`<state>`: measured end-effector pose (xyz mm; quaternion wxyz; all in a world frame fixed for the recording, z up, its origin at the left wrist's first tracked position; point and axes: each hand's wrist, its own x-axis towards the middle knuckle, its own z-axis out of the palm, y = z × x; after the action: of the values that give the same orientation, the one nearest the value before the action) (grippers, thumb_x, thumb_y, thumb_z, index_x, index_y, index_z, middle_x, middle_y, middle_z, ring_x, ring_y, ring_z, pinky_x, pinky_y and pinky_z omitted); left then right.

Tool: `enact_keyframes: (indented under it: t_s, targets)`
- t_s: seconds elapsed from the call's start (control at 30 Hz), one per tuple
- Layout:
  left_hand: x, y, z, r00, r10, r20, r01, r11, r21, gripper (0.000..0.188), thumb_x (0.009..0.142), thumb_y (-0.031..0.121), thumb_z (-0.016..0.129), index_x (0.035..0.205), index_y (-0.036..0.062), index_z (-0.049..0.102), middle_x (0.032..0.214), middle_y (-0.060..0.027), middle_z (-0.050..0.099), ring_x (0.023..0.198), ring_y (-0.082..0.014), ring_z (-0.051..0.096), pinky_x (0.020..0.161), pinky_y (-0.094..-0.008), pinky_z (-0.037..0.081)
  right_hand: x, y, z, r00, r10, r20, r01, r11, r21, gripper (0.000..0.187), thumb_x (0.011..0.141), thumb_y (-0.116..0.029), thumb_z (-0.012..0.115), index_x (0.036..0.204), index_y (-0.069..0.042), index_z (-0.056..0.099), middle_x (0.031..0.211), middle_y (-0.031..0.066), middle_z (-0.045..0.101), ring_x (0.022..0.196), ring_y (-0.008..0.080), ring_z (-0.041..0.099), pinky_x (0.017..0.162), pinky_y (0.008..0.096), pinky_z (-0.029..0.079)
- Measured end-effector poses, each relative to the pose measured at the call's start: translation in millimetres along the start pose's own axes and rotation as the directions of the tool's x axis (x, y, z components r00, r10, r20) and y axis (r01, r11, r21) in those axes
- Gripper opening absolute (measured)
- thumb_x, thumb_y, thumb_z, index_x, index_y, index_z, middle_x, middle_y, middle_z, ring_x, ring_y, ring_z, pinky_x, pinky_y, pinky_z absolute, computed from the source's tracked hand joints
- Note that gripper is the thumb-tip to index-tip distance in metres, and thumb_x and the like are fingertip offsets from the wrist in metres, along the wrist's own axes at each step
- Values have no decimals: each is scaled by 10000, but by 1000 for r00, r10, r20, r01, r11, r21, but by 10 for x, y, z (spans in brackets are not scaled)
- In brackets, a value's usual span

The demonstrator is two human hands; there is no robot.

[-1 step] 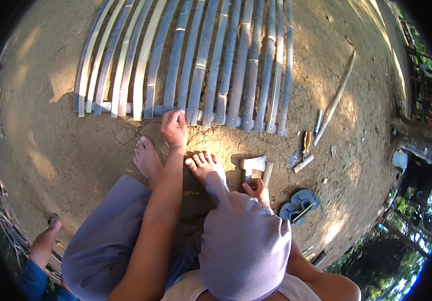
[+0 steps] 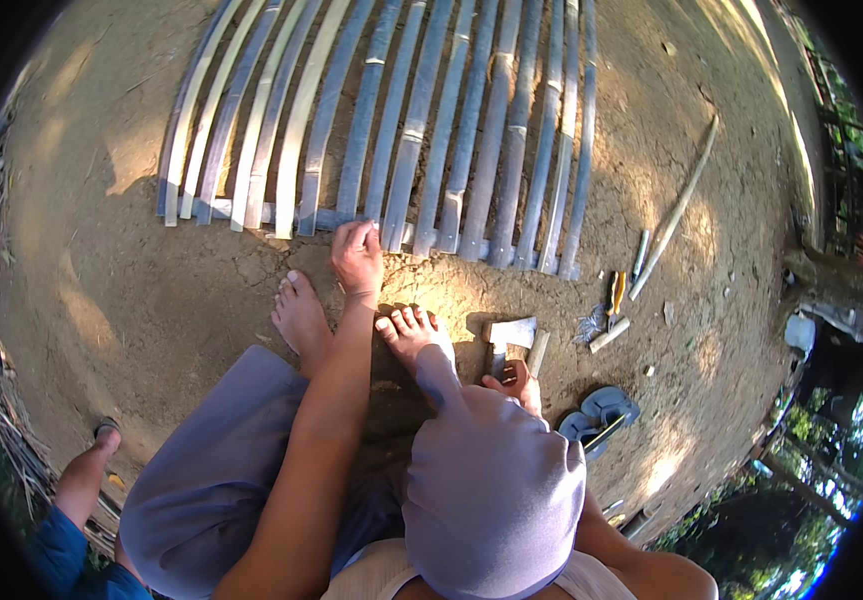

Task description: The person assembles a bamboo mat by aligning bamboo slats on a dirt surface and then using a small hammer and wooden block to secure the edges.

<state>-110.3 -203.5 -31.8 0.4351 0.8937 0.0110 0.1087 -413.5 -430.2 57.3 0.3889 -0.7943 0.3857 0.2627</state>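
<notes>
My left hand (image 2: 357, 262) is closed in a pinch at the near end of a bamboo slat (image 2: 356, 170). Whatever its fingertips hold is too small to make out. That slat lies in a row of grey and pale slats across a bamboo crosspiece (image 2: 326, 217) on the ground. Lower right, my right hand (image 2: 518, 385) curls round the handle of a hatchet (image 2: 513, 331), its blade pointing right. Part of that grip is hidden by the cloth-covered knee (image 2: 496, 490). A short wooden stick (image 2: 538, 352) shows just right of the hatchet.
To the right lie orange-handled pliers (image 2: 615, 293), a pile of nails (image 2: 591, 323), a short bamboo piece (image 2: 609, 336), a dark tube (image 2: 641, 252) and a long stick (image 2: 676, 208). Slippers (image 2: 606, 408) sit nearer. Another person's leg (image 2: 81, 490) shows lower left.
The whole view has shifted slightly, with the slats a little further right. Both hands keep their places, left at the slat end and right at the hatchet.
</notes>
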Motion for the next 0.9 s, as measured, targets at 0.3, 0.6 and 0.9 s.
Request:
enact_keyframes:
  t_s: [0.3,0.6,0.9]
  targets:
    - [-13,96,21,997,-54,-49,54,999,1,67,831,106,738,898,110,738,908,-46,679,788,-266,679,684,-379,541,42,-570,-423,996,-90,10,91,994,-65,608,862,-390,743,1302,-45,507,963,223,720,768,367,710,705,468,569]
    - [35,42,-58,995,-72,-71,68,995,-68,73,807,87,757,874,109,738,893,-54,674,773,-277,681,686,-381,550,533,-1961,-124,835,-550,-13,543,827,-149,631,935,-279,667,1456,-54,391,993,292,705,764,461,698,675,530,569]
    - [52,79,-100,998,-27,-58,26,999,-22,95,783,40,769,858,77,724,848,-79,661,755,-296,676,658,-389,546,1058,-2366,487,763,-644,44,622,715,-321,696,959,-224,634,1550,-80,296,1007,290,700,784,478,693,655,534,563]
